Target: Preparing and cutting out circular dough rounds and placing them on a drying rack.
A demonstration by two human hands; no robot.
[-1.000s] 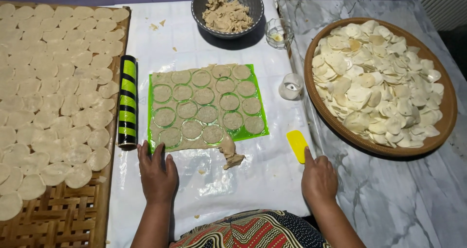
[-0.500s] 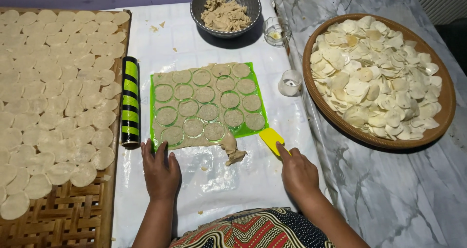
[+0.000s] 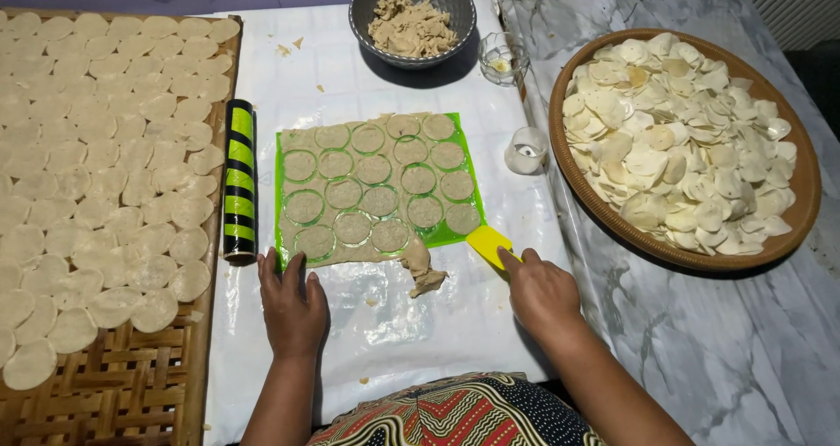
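A green mat (image 3: 466, 171) lies on the white plastic sheet (image 3: 350, 78), covered with rolled dough (image 3: 376, 188) cut into several rounds. My left hand (image 3: 291, 302) rests flat at the mat's near left corner, fingers spread. My right hand (image 3: 541, 290) grips a yellow scraper (image 3: 488, 243) whose blade touches the mat's near right corner. A torn strip of dough scrap (image 3: 423, 269) hangs off the near edge between my hands.
A black and green striped rolling pin (image 3: 239, 181) lies left of the mat. Woven tray (image 3: 131, 385) at left holds several dough rounds. A grey bowl (image 3: 412, 17) of dough scraps, small glass (image 3: 502, 57), white cup (image 3: 526, 150) and round basket (image 3: 792, 227) of rounds stand behind and right.
My right hand has moved left with the yellow scraper, from beside the mat to its near right corner. My left hand stayed at the near left corner.
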